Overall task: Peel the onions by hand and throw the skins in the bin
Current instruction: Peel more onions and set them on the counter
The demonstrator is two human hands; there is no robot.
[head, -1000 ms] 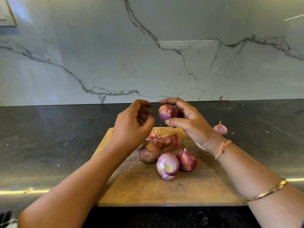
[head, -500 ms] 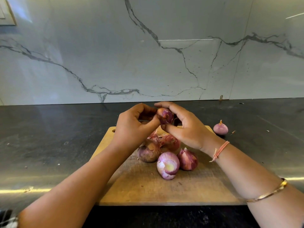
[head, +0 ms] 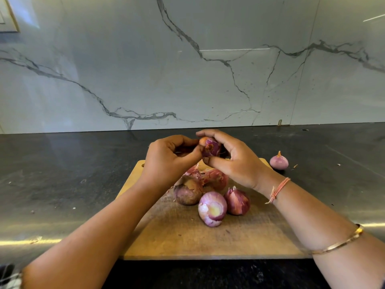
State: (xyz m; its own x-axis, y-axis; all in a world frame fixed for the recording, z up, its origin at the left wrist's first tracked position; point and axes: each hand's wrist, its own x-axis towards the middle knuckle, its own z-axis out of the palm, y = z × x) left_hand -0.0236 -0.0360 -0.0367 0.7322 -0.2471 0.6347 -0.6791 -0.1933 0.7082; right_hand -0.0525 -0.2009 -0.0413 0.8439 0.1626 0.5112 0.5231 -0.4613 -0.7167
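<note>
My right hand point(head: 235, 161) grips a small red onion point(head: 211, 147) above the far end of the wooden cutting board point(head: 187, 240). My left hand point(head: 168, 161) pinches the skin at the onion's tip with thumb and fingertips. Below the hands, on the board, lie a brown-skinned onion point(head: 187, 191), a partly hidden onion with loose skin point(head: 215, 178), a partly peeled pale onion point(head: 212, 208) and a red-skinned onion point(head: 237, 201). A peeled onion point(head: 279, 161) sits on the dark counter to the right of the board. No bin is in view.
The dark stone counter point(head: 62, 180) runs left and right, with small skin flecks point(head: 294, 166) near the peeled onion. A marble backsplash point(head: 187, 69) rises behind. The counter's front edge is just below the board.
My left hand has moved right and closed its fingertips on the onion's skin. Both hands have lowered slightly and come together.
</note>
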